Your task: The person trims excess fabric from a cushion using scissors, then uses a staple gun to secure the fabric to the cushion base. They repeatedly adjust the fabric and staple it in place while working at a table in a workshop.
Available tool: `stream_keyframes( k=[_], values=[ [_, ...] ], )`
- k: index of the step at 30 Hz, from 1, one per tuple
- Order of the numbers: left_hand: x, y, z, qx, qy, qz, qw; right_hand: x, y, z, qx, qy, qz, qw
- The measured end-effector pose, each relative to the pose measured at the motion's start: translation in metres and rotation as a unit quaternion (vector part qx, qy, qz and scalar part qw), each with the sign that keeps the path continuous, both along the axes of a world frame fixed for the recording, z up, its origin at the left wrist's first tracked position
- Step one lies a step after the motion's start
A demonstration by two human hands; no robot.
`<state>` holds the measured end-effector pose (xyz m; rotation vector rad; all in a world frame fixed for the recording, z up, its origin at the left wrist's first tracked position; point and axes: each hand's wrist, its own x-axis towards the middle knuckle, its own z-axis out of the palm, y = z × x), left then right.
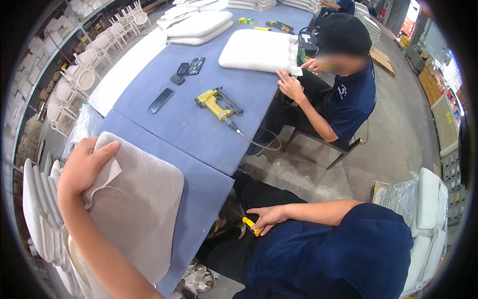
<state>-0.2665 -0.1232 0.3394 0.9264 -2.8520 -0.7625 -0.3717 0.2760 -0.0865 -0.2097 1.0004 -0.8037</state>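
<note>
My left hand (82, 167) grips the far left edge of a seat cushion (144, 209) covered in grey-beige fabric, its thumb lying over a loose fabric flap (105, 177). The cushion lies on the blue-topped table (204, 192), near its front edge. Low over my lap, my right hand (271, 218) is closed round a yellow-handled utility knife (251, 225), apart from the cushion. Beyond the cushion a yellow pneumatic staple gun (215, 104) rests on the table, its air hose (256, 144) trailing off the right edge.
A phone (161, 100) and small black cases (181, 71) lie on the table. Across, a seated co-worker (348, 89) handles a white cushion (259, 50). Stacked cushions stand at far table (199, 27), left (40, 214) and right (423, 224). Fabric scraps (196, 279) lie below the table.
</note>
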Motion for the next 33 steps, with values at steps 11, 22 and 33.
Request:
stream_keyframes(
  k=[11,22,33],
  values=[
    [0.003,-0.010,-0.002,-0.042,-0.017,-0.043,0.998,-0.013,0.007,0.008,-0.123,-0.092,0.123,0.980],
    [0.002,0.021,0.010,-0.102,-0.022,-0.012,0.994,0.025,-0.028,0.068,-0.159,-0.258,-0.050,0.952],
    [0.004,0.021,0.012,-0.096,-0.034,-0.006,0.995,0.032,-0.042,0.063,-0.149,-0.033,0.005,0.988]
  ],
)
